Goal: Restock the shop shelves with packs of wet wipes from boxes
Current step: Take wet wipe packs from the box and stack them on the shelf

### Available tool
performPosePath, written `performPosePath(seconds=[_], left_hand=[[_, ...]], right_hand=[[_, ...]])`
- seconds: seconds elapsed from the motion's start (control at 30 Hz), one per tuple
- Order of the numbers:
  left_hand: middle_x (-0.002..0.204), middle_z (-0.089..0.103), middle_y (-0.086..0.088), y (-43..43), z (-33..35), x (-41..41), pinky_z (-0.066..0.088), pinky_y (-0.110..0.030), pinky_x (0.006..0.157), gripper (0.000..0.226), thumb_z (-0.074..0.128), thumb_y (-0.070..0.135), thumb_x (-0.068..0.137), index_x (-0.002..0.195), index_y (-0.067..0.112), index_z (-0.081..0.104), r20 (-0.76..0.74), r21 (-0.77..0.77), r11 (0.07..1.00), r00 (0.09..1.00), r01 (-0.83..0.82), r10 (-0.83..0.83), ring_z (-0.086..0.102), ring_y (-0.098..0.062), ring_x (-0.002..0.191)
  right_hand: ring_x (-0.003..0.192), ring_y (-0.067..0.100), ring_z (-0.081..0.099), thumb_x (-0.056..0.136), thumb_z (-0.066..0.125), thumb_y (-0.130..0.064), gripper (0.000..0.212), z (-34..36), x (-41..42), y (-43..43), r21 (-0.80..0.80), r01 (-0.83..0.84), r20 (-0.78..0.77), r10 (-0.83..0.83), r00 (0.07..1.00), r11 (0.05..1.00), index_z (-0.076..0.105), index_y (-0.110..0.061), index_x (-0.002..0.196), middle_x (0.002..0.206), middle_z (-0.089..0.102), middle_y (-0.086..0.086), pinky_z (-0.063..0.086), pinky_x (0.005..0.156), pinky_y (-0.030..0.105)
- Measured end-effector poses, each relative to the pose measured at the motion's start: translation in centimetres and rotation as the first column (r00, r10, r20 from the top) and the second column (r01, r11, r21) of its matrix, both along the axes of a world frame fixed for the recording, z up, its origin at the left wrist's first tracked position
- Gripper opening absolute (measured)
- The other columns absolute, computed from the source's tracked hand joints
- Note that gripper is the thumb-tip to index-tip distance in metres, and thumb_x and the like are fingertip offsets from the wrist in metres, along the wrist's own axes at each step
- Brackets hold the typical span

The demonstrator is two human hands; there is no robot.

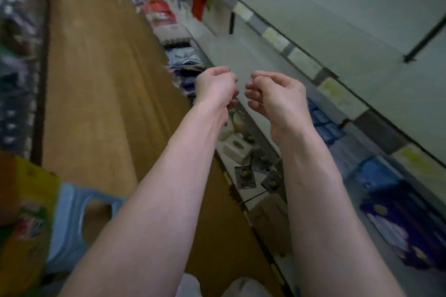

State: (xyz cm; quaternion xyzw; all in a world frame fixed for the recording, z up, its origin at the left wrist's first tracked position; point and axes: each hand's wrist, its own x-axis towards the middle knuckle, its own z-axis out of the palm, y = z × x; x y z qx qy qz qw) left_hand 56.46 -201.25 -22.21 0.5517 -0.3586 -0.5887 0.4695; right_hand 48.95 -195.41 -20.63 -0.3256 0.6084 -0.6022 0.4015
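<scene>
The picture is blurred by motion. Both my arms reach forward over the aisle beside the shelves. My left hand (pixel 215 86) and my right hand (pixel 275 94) hang close together in front of a bare grey shelf (pixel 241 53), fingers loosely curled, nothing held in either. Blue and purple packs (pixel 376 176), which look like wipes, lie on the shelf level at the right, below a rail of price labels (pixel 337 94). A yellow and orange box (pixel 24 200) stands at the lower left.
A blue plastic stool (pixel 72 219) stands beside the box on the brown floor (pixel 96 79). Small white boxes (pixel 235 149) and carded items sit on the lowest shelf under my wrists. More stocked shelves line the aisle's left side (pixel 17 55).
</scene>
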Motion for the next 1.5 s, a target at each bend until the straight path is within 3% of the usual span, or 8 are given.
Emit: performPosePath(seconds=[0.43, 0.73, 0.9, 1.03, 1.1, 1.23, 1.37, 1.5], left_hand=[[0.080, 0.059, -0.003, 0.3, -3.2, 29.3, 0.047, -0.028, 0.060, 0.024, 0.054, 0.004, 0.088, 0.108, 0.017, 0.060, 0.027, 0.068, 0.901, 0.903, -0.429, 0.428, 0.056, -0.017, 0.069], [0.081, 0.060, -0.006, -0.5, -5.5, 43.7, 0.046, -0.028, 0.056, 0.028, 0.051, 0.001, 0.089, 0.110, 0.016, 0.061, 0.046, 0.124, 0.689, 0.698, -0.714, 0.715, 0.056, -0.018, 0.072], [0.070, 0.055, -0.002, -2.3, -5.9, 48.3, 0.044, -0.025, 0.054, 0.027, 0.053, -0.001, 0.089, 0.107, 0.020, 0.057, 0.018, 0.185, 0.585, 0.598, -0.789, 0.801, 0.050, -0.012, 0.058], [0.075, 0.053, -0.002, -2.4, -7.6, 52.0, 0.054, -0.033, 0.061, 0.027, 0.054, 0.002, 0.091, 0.111, 0.020, 0.056, 0.058, 0.238, 0.463, 0.489, -0.854, 0.871, 0.053, -0.013, 0.065], [0.076, 0.051, -0.003, -1.8, -8.6, 53.5, 0.051, -0.027, 0.055, 0.028, 0.051, 0.002, 0.092, 0.115, 0.018, 0.054, 0.074, 0.275, 0.419, 0.453, -0.865, 0.888, 0.050, -0.012, 0.064], [0.075, 0.050, -0.002, -0.9, -10.9, 56.2, 0.046, -0.024, 0.057, 0.030, 0.049, 0.002, 0.094, 0.120, 0.016, 0.054, 0.105, 0.360, 0.332, 0.392, -0.872, 0.914, 0.049, -0.011, 0.063], [0.078, 0.052, -0.003, -0.8, -13.3, 58.7, 0.044, -0.024, 0.054, 0.028, 0.050, 0.004, 0.094, 0.118, 0.017, 0.054, 0.138, 0.430, 0.338, 0.431, -0.837, 0.892, 0.053, -0.012, 0.064], [0.081, 0.059, -0.004, -1.0, -15.3, 60.8, 0.046, -0.029, 0.058, 0.011, 0.050, 0.006, 0.095, 0.096, 0.015, 0.056, 0.174, 0.543, 0.385, 0.548, -0.746, 0.818, 0.053, -0.015, 0.064]], right_hand=[[0.063, 0.007, 0.062, 0.093, 0.053, -0.008, 0.015, -2.0, 27.1, -3.7, 0.095, -0.441, -0.022, 0.445, 0.895, 0.892, 0.067, -0.014, 0.091, 0.075, 0.067, 0.001, 0.052, 0.061, 0.023], [0.063, 0.009, 0.059, 0.093, 0.052, -0.006, 0.015, -4.5, 41.7, -8.7, 0.170, -0.747, 0.031, 0.754, 0.656, 0.643, 0.066, -0.012, 0.090, 0.075, 0.065, 0.002, 0.052, 0.066, 0.025], [0.050, 0.005, 0.053, 0.094, 0.052, -0.005, 0.016, -5.4, 47.2, -12.5, 0.188, -0.831, 0.087, 0.834, 0.545, 0.523, 0.063, -0.012, 0.084, 0.067, 0.060, 0.001, 0.047, 0.054, 0.018], [0.048, 0.005, 0.052, 0.094, 0.054, -0.005, 0.019, -7.1, 50.9, -14.1, 0.230, -0.888, 0.117, 0.895, 0.431, 0.398, 0.061, -0.013, 0.078, 0.067, 0.059, 0.002, 0.044, 0.050, 0.015], [0.053, 0.007, 0.053, 0.094, 0.052, -0.004, 0.022, -8.2, 52.6, -14.4, 0.267, -0.900, 0.132, 0.912, 0.388, 0.344, 0.062, -0.014, 0.077, 0.070, 0.060, 0.003, 0.043, 0.047, 0.014], [0.066, 0.015, 0.056, 0.092, 0.054, -0.008, 0.019, -10.8, 55.7, -14.2, 0.383, -0.889, 0.098, 0.946, 0.308, 0.249, 0.065, -0.019, 0.081, 0.076, 0.062, 0.003, 0.048, 0.064, 0.026], [0.071, 0.013, 0.055, 0.094, 0.050, -0.017, 0.023, -12.2, 58.6, -14.3, 0.549, -0.819, 0.038, 0.974, 0.222, 0.166, 0.063, -0.019, 0.114, 0.085, 0.059, 0.000, 0.049, 0.066, 0.029], [0.078, 0.016, 0.053, 0.096, 0.048, -0.015, 0.040, -13.5, 60.6, -14.1, 0.723, -0.690, 0.087, 0.987, 0.133, 0.030, 0.045, -0.011, 0.136, 0.085, 0.050, 0.002, 0.055, 0.086, 0.037]])
